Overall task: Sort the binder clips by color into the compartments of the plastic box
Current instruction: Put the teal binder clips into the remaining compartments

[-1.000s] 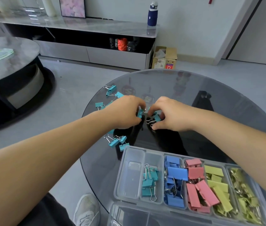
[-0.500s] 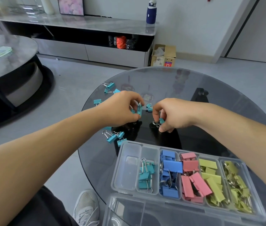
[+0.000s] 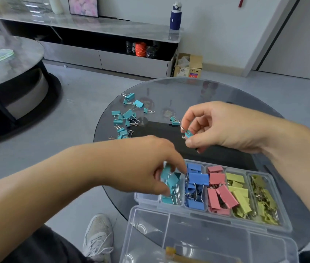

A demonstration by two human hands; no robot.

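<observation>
Small folded-metal binder clips with silver wire handles fill the clear plastic compartment box [image 3: 283,227] at the near edge of the surface. Each colour has its own compartment: boxed teal clips [image 3: 171,198], blue clips [image 3: 197,178], pink clips [image 3: 224,194], pale yellow clips [image 3: 239,194] and olive-yellow clips [image 3: 264,202]. The box's clear lid [image 3: 207,240] lies open toward the person.

The left hand [image 3: 146,168] hangs over the teal compartment with its fingertips down among the clips there. Its grip is blurred, so I cannot tell whether it pinches one. The right hand [image 3: 224,126] is raised beyond the box, its grip pinching one small teal clip [image 3: 188,134] between thumb and forefinger.

Loose teal clips [image 3: 125,118] lie scattered at the far left of the round dark glass surface [image 3: 235,92], and a teal pair [image 3: 174,121] lies near the right hand.

Beyond, on a grey floor, stands a long low cabinet [image 3: 112,57] with a pale stone top. It carries a dark blue bottle [image 3: 176,16], and beside it sits an open cardboard carton [image 3: 189,66] (its printed marks are too small to read).
</observation>
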